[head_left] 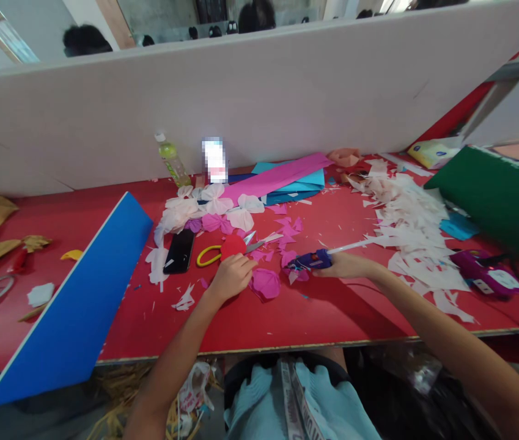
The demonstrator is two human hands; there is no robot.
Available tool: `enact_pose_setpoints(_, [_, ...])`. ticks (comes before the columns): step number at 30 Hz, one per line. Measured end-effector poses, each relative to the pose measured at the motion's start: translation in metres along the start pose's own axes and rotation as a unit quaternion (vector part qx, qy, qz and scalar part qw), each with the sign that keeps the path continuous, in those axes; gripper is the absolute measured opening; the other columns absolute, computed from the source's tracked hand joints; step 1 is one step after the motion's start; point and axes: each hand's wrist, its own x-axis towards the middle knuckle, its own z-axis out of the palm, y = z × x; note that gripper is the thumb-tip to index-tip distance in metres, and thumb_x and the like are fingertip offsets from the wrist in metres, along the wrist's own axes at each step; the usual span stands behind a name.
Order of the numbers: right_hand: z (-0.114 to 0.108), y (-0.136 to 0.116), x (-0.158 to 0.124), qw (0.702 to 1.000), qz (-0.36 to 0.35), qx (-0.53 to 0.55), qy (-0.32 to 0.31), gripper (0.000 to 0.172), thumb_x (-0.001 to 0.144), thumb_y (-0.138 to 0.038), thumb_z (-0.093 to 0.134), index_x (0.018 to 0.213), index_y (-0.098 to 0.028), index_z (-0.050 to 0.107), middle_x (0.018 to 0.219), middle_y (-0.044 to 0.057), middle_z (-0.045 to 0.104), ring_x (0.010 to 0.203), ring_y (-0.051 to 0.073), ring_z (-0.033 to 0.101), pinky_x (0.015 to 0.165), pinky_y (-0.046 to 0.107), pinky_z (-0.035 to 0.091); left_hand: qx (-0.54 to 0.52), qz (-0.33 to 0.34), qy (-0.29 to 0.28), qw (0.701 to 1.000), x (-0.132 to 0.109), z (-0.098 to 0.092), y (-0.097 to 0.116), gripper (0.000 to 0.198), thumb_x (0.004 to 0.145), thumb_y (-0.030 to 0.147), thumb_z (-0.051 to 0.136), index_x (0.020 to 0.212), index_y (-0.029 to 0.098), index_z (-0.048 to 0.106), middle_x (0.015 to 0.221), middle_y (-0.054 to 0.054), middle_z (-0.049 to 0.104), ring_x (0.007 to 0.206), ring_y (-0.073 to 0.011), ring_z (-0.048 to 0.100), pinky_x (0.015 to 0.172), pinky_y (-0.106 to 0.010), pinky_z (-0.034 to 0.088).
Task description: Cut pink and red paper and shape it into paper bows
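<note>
Pink paper flower sits just below mid-frame beside my left hand, whose grip I can't tell, so the glue gun my right hand holds should stay steady.

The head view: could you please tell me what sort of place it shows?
Probably a shared craft workroom: the right hand holds a glue gun, scissors sit among pink paper scraps, and other people's heads show beyond the partition.
</note>
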Motion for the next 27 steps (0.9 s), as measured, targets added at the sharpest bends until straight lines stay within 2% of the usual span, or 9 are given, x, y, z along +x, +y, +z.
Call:
enact_pose_setpoints(13, [-0.001,0.003,0.002,1.0,-0.001,-0.016,0.006,0.044,0.074,-0.044,0.055,0.111,-0.021,0.065,0.092,0.001,0.069,0.081,0.021,0.061,0.07,0.026,0.047,-0.006,-0.007,-0.008,1.0,-0.001,0.001,0.001,0.021,0.086,0.015,0.045,0.093,0.016,0.065,0.081,-0.005,0.066,0.076,-0.017,0.055,0.073,-0.03,0.045])
enact_pose_setpoints(17, [0.001,0.007,0.002,0.999,0.024,-0.033,0.02,0.042,0.072,-0.043,0.056,0.105,-0.02,0.067,0.087,0.0,0.069,0.078,0.02,0.06,0.067,0.025,0.047,-0.029,-0.016,-0.013,0.999,0.003,0.002,0.003,0.022,0.086,0.014,0.045,0.094,0.015,0.066,0.084,-0.005,0.066,0.078,-0.0171,0.055,0.075,-0.031,0.046])
enact_pose_setpoints(20, [0.002,0.01,0.002,0.997,0.053,-0.055,0.029,0.038,0.071,-0.043,0.056,0.097,-0.018,0.068,0.078,0.0,0.067,0.071,0.018,0.058,0.064,0.025,0.046,-0.055,-0.018,-0.032,0.998,0.007,0.003,0.008,0.028,0.083,0.009,0.046,0.103,0.016,0.064,0.092,-0.006,0.065,0.085,-0.0176,0.054,0.08,-0.031,0.047])
enact_pose_setpoints(24, [0.004,0.013,0.003,0.997,0.04,-0.057,0.032,0.037,0.071,-0.043,0.055,0.096,-0.019,0.067,0.076,0.0,0.066,0.069,0.016,0.056,0.063,0.025,0.045,-0.067,0.001,-0.079,0.995,0.017,0.005,0.014,0.04,0.08,0.003,0.044,0.113,0.018,0.061,0.105,-0.007,0.061,0.097,-0.019,0.052,0.086,-0.033,0.045])
enact_pose_setpoints(27, [0.005,0.014,0.002,0.996,0.055,-0.065,0.031,0.037,0.071,-0.044,0.054,0.094,-0.018,0.067,0.071,0.0,0.064,0.065,0.016,0.055,0.061,0.026,0.045,-0.061,0.021,-0.104,0.993,0.028,0.008,0.016,0.044,0.079,0.002,0.042,0.116,0.02,0.06,0.108,-0.008,0.059,0.1,-0.0202,0.051,0.086,-0.034,0.044])
